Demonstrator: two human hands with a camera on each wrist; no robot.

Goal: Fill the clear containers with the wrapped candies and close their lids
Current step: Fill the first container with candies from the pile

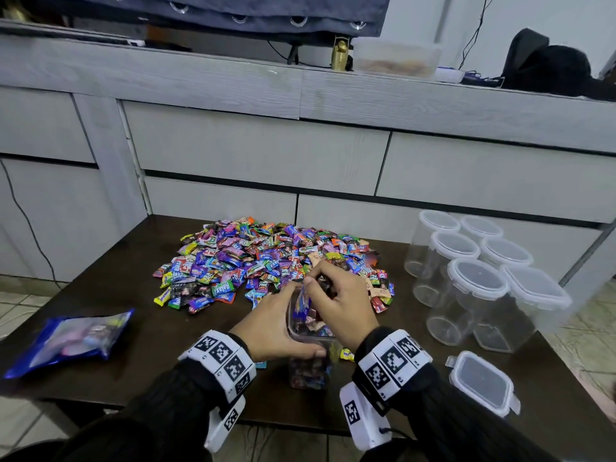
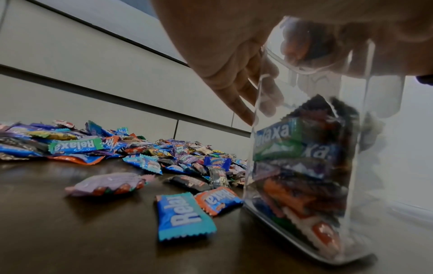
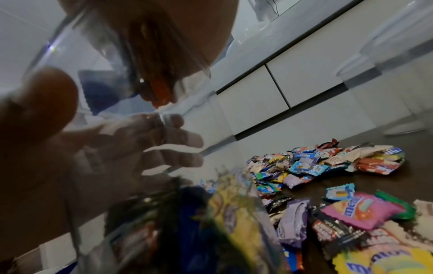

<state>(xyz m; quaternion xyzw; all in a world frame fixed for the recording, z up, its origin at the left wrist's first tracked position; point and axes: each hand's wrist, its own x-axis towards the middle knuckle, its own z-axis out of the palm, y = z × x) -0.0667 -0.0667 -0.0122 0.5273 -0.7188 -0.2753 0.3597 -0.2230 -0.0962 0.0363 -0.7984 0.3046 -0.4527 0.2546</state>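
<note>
Your left hand (image 1: pixel 276 331) wraps the upper wall of the open container (image 1: pixel 310 355), thumb on the near side and fingers round the far side, at the front edge of the dark table (image 1: pixel 100 288), about midway along. Your right hand (image 1: pixel 336 301) sits over the mouth, fingers bunched down on a small clutch of wrapped candies (image 1: pixel 305 300); the left wrist view shows those fingertips (image 2: pixel 302 48) just inside the rim. Judging by the clear wall, the container is rigid, smooth and light, so it likely slips or tips if you only press from above; keep the side wrap high near the rim, where it steadies best. It reads roughly two-thirds full in the left wrist view. Candies are light, crinkly and slick, so a loose pinch probably sheds one; release low, inside the mouth. Both wrists are angled inward toward each other, forearms coming in from the near edge. Just past the container lies the candy pile (image 1: pixel 266 261), touching distance for the right hand, with strays beside the base. Its loose lid (image 1: pixel 481 381) lies flat to the right, near the front edge; latch flaps look thin, so seat it square before pressing. Beyond that stand six empty lidded containers (image 1: pixel 476 278) in a cluster at the right. A blue candy bag (image 1: pixel 70 341) lies at far left.
</note>
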